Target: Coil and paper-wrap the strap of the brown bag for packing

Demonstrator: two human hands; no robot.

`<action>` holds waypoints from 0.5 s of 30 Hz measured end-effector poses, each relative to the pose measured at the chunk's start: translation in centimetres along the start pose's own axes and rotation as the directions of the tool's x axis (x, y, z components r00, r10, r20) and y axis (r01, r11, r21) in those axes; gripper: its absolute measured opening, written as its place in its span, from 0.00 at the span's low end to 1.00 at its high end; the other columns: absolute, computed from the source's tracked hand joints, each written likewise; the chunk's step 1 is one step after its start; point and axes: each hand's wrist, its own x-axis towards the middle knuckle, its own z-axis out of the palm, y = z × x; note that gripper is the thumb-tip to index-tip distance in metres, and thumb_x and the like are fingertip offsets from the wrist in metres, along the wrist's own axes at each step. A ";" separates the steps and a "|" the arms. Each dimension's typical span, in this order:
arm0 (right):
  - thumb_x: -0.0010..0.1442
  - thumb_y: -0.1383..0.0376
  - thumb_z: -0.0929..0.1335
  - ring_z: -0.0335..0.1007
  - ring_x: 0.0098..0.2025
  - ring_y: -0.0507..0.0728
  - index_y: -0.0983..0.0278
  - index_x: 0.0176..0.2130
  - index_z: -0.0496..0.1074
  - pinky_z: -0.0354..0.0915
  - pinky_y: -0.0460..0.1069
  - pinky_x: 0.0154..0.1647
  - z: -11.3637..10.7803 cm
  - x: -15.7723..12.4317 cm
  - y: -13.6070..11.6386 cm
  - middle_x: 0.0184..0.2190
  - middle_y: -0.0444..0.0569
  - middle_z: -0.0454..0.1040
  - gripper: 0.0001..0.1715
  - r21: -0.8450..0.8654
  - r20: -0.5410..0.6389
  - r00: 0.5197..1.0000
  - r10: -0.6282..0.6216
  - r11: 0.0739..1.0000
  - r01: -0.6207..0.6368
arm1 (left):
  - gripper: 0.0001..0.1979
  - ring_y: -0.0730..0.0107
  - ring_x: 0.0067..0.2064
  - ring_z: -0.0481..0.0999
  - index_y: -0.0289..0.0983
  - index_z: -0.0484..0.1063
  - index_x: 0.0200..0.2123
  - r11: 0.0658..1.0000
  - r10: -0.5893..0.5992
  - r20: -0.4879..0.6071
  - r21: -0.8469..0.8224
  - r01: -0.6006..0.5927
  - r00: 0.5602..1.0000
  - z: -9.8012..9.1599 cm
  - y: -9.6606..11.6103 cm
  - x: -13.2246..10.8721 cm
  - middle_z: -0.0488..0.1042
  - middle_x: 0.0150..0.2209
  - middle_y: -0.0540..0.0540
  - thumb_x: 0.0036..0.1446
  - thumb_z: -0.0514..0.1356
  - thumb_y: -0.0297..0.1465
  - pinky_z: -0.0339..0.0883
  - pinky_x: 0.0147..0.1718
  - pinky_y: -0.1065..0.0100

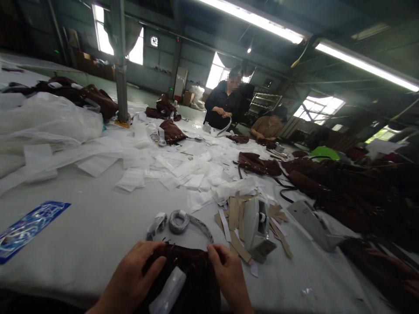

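Observation:
Close to me at the table's front edge is a dark brown fabric bag (199, 285), its top edge facing away from me. My left hand (132, 272) grips the left end of that edge, thumb on the near side and fingers over the far side. At the right corner my right hand (227, 272) pinches the edge between thumb and fingers. A plastic-wrapped piece (168, 290) hangs over the bag's front. Just beyond the bag lie a coiled grey wrapped strap (179, 221) and a second wrapped strap end (159, 222).
Right of the bag stands a grey tape dispenser (257, 226) among cardboard strips (235, 213). Another grey holder (310, 222) sits farther right, near heaped brown bags (353, 192). White sheets (183, 168) cover mid-table. A blue patterned strip (29, 226) lies left. Two people (225, 102) work opposite.

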 end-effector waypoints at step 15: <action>0.52 0.62 0.67 0.71 0.42 0.65 0.67 0.32 0.75 0.62 0.55 0.41 6.8 9.8 -1.9 0.35 0.59 0.77 0.11 -0.456 0.156 0.984 -0.091 0.877 0.154 | 0.12 0.71 0.25 0.66 0.39 0.64 0.27 0.352 0.700 0.487 0.401 -0.845 0.523 2.4 2.0 0.1 0.69 0.24 0.51 0.64 0.51 0.29 0.59 0.25 0.69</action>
